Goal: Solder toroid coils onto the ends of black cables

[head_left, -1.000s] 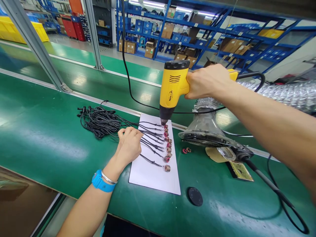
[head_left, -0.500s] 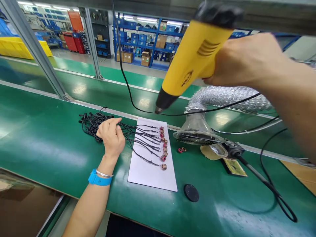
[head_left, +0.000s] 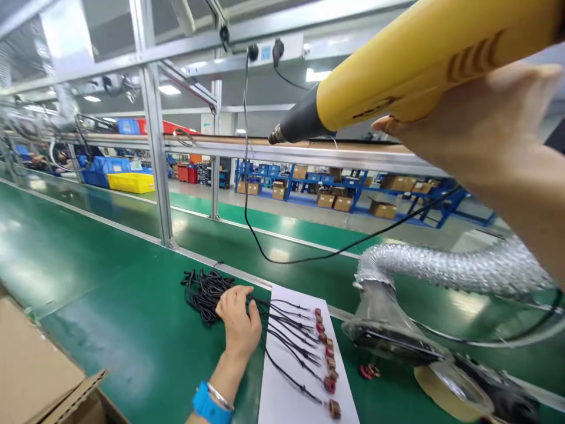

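High at the right, my right hand [head_left: 477,118] is wrapped round the handle of a yellow heat gun [head_left: 379,70]. Its black nozzle with a metal tip points left, well above the bench. My left hand [head_left: 241,324] lies with bent fingers over a bundle of black cables [head_left: 206,292], the thumb set apart; the fingertips' grip is partly hidden. From under this hand the cables fan out to the right across a white sheet [head_left: 282,394]. At their bare ends stands a row of small copper-wound coils [head_left: 329,386], some with red parts.
A clear fume hood [head_left: 379,306] on a silvery flexible duct [head_left: 441,274] stands right of the sheet. Small red-and-copper parts [head_left: 369,371] lie by it. The heat gun's black cord [head_left: 291,261] loops over the bench. An open cardboard box [head_left: 39,365] is at lower left.
The view has tilted upward, so the bench sits lower in the picture. The heat gun has swung from pointing down to pointing nearly level leftward. My left hand stays over the cables.
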A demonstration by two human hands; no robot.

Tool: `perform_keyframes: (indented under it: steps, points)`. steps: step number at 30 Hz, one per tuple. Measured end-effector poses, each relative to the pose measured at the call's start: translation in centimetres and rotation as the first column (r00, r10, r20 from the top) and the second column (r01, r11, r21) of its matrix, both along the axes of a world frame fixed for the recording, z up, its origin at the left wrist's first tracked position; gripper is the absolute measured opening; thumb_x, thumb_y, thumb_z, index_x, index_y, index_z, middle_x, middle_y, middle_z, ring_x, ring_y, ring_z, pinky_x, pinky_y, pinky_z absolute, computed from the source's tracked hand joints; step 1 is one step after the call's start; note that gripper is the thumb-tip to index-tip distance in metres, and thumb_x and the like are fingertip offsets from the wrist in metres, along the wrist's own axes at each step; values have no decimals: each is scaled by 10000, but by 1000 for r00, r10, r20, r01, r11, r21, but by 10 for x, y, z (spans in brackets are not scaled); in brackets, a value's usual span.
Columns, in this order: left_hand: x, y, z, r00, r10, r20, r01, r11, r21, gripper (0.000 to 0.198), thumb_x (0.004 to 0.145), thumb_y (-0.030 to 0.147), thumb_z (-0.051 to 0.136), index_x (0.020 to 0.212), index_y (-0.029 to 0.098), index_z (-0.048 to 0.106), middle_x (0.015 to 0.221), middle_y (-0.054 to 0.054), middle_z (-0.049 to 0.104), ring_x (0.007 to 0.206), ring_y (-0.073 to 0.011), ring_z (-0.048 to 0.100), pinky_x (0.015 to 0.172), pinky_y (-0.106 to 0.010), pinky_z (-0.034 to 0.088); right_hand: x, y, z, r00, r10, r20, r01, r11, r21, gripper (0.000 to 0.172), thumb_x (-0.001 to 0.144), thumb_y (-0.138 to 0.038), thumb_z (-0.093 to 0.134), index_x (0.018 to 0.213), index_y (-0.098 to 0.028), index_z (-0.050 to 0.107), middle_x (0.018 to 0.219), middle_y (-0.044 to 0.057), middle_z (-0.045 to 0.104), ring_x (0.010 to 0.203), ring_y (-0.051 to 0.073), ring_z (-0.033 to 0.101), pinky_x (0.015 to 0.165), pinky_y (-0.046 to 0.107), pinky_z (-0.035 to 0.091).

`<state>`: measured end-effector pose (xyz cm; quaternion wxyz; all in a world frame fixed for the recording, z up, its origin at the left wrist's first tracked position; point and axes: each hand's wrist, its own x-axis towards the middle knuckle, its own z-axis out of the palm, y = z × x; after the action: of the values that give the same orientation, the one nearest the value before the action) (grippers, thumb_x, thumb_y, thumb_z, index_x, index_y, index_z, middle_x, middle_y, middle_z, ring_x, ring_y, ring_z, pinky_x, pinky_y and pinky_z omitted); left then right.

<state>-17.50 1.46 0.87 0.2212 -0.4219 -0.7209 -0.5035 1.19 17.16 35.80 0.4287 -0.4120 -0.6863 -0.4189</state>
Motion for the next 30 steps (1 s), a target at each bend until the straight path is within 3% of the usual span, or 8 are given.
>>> perform_keyframes:
  steps: [4,7,11,14,20,26,28,30]
  points:
    - [4,-1,-2,996,-59,69,60,998,-21,251,808,99,508,993,212,633,1030,-83,639,1040,-270,550,900,-473,392,-54,16,31,987,105,-123,-91,989,115,657,874,-679,446,1086,-77,604,956,185,656,899,349,649,635,387,387]
    - [4,-2,-3,991,-85,106,87,996,-12,244,804,96,505,965,223,638,1005,-82,635,1031,-272,551,913,-488,383,-101,26,49,982,152,-114,-148,988,44,536,862,-455,611,1174,-25,534,1043,237,625,947,337,631,661,365,341]
    - [4,-1,-6,988,-113,109,112,994,15,239,794,100,508,944,235,636,980,-87,627,1004,-275,558,908,-503,386,-164,37,65,984,110,-139,-127,985,-116,380,947,-205,430,1238,36,467,1101,296,569,1045,332,585,715,395,317]
    - [4,1,-9,991,-110,76,109,994,19,231,806,125,501,945,250,636,980,-99,625,993,-285,567,900,-513,390,-204,50,66,989,86,-124,-108,976,-190,344,965,-116,325,1218,48,490,1122,289,565,1089,317,565,787,433,341]
    - [0,0,-11,989,-112,98,110,993,35,206,821,176,535,964,277,642,999,-92,637,1012,-290,561,923,-513,363,-247,82,53,997,77,13,-65,910,-410,346,974,-322,509,1243,-107,540,1239,131,560,1044,192,590,916,425,473]
    - [-14,-8,2,987,-47,152,54,998,-39,246,837,172,517,1041,250,629,1076,-102,617,1091,-309,515,959,-533,325,-238,76,45,956,248,158,-144,864,-482,316,964,-319,534,1174,-87,577,1251,128,567,1088,198,577,974,460,450]
    - [-24,-12,7,970,31,240,-27,999,-22,278,843,175,515,1106,230,589,1153,-120,576,1137,-321,480,960,-538,331,-229,58,22,928,334,166,-222,852,-474,345,947,-325,560,1223,-117,558,1303,137,535,1192,262,521,1009,522,408]
    - [-38,-14,8,914,113,390,-133,991,25,312,836,197,546,1147,219,537,1219,-134,520,1174,-332,448,954,-539,352,-220,33,-23,855,480,196,-341,805,-485,430,960,-347,520,1339,-153,467,1420,131,425,1303,307,410,1069,566,339]
